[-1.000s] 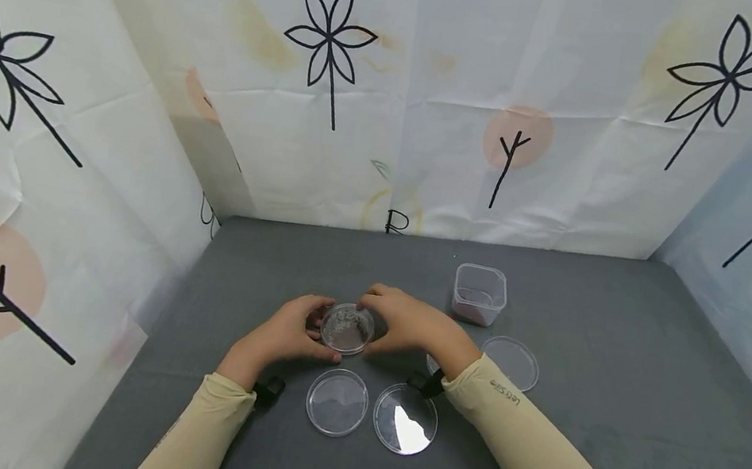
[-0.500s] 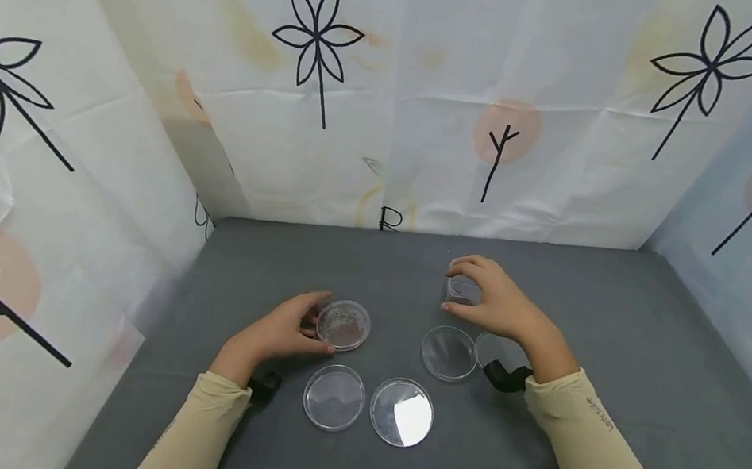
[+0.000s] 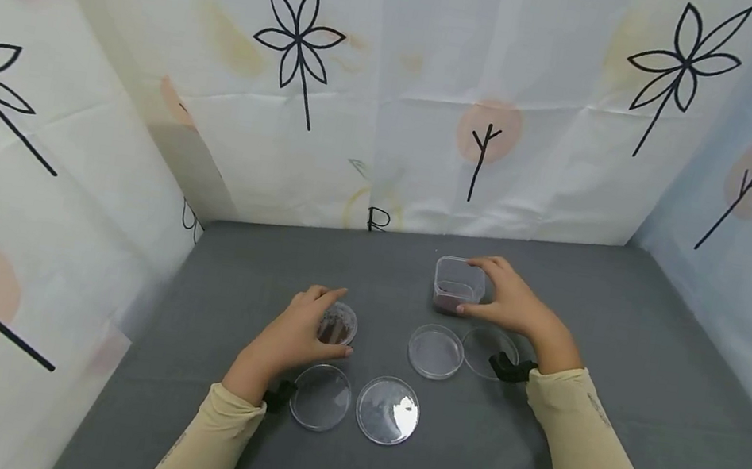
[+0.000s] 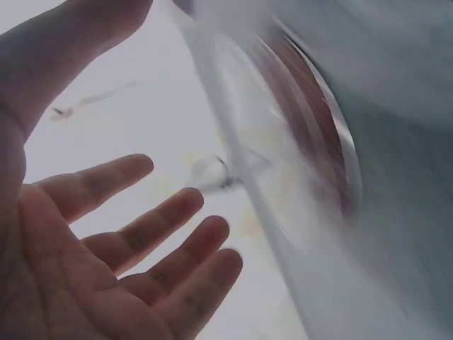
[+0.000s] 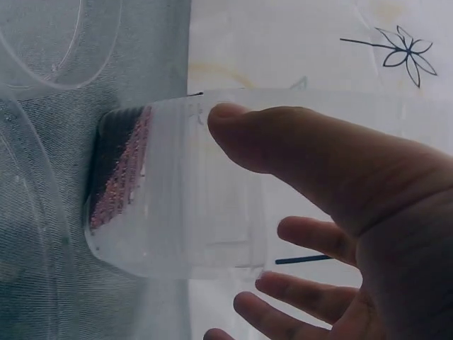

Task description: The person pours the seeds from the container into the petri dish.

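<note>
1. The left hand is by the round dish. Its thumb and fingers are spread apart and it grips nothing. I can't tell if it touches the dish (the left wrist view is blurry there).
2. The dish has brown bits in it. It is on the gray table, left of the tub.
3. The right hand is around the right side of the tub. Its thumb and fingers are apart, not squeezed together. I can't tell if the thumb touches the tub.
4. The tub is see-through and stands upright near the back of the table. Little reddish bits are at the bottom.
5. Two clear plates lie side by side in front, close but apart.
6. Two more clear plates lie in front of the tub, edge to edge.
7. Both arms have tan sleeves. Behind the table is a white cloth with black flowers.
</note>
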`<state>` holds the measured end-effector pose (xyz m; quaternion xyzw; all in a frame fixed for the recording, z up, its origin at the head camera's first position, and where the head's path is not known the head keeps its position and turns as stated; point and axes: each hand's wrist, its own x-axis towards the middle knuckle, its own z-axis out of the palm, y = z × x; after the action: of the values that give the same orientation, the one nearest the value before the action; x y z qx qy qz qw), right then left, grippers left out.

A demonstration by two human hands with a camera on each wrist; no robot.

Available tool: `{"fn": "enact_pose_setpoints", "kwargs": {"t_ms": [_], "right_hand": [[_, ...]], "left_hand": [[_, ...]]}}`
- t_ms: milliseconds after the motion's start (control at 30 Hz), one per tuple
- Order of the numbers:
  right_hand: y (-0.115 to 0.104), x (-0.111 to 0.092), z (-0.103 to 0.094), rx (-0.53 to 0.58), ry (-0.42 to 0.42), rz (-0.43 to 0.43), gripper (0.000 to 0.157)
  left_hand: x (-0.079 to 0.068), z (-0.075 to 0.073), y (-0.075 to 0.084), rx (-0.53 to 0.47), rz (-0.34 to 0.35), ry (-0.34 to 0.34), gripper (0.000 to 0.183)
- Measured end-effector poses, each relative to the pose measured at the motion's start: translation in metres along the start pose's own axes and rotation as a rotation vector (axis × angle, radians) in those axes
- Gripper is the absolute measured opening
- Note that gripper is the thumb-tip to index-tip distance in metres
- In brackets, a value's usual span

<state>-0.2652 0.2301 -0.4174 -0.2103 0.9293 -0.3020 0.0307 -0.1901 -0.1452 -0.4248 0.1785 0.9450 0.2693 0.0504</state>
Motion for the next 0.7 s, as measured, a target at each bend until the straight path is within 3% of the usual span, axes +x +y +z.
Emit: {"fn": "enact_pose_setpoints", "kwargs": {"t_ms": [167, 367, 700], "right_hand": [[0.005, 0.005, 0.0, 0.026, -0.011, 0.016, 0.093], [0.01, 0.007, 0.002, 0.044, -0.01, 0.033, 0.095], [0.016, 0.005, 0.005, 0.044, -0.017, 0.059, 0.103]], "left_hand": [[0.013, 0.012, 0.032, -0.07, 0.044, -0.062, 0.094], [0.03, 0.031, 0.06, -0.112, 0.101, -0.125, 0.091], [0.05, 0.064, 0.083, -0.09, 0.115, -0.166, 0.092]]}}
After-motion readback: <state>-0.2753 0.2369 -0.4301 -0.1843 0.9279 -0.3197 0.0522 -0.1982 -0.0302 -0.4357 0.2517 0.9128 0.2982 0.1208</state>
